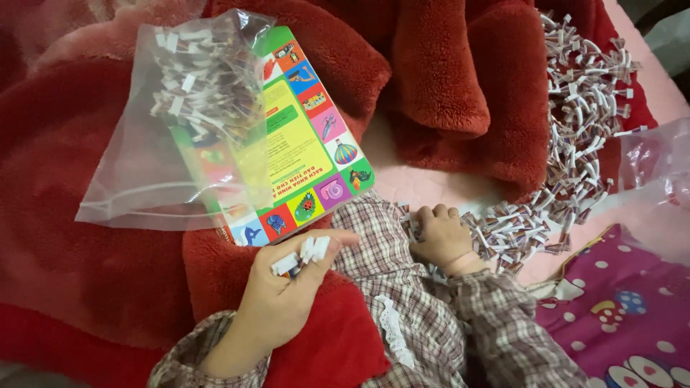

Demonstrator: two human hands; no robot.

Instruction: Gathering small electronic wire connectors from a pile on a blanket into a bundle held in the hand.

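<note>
My left hand (284, 291) pinches a small bunch of white folded paper strips (302, 255) between thumb and fingers, just below a colourful picture book (313, 147). A clear plastic bag (180, 129) with several such strips lies across the book on a red fleece blanket (79, 187). My right hand (442, 233) rests knuckles up on my plaid-clad leg, fingers curled into the near end of a long heap of loose strips (575, 144). Whether it holds any cannot be seen.
Red fleece folds (467, 72) rise behind the heap. A pink quilted sheet (424, 183) shows beneath. A magenta patterned cloth (625, 316) lies at the lower right, and another clear bag (658, 165) sits at the right edge.
</note>
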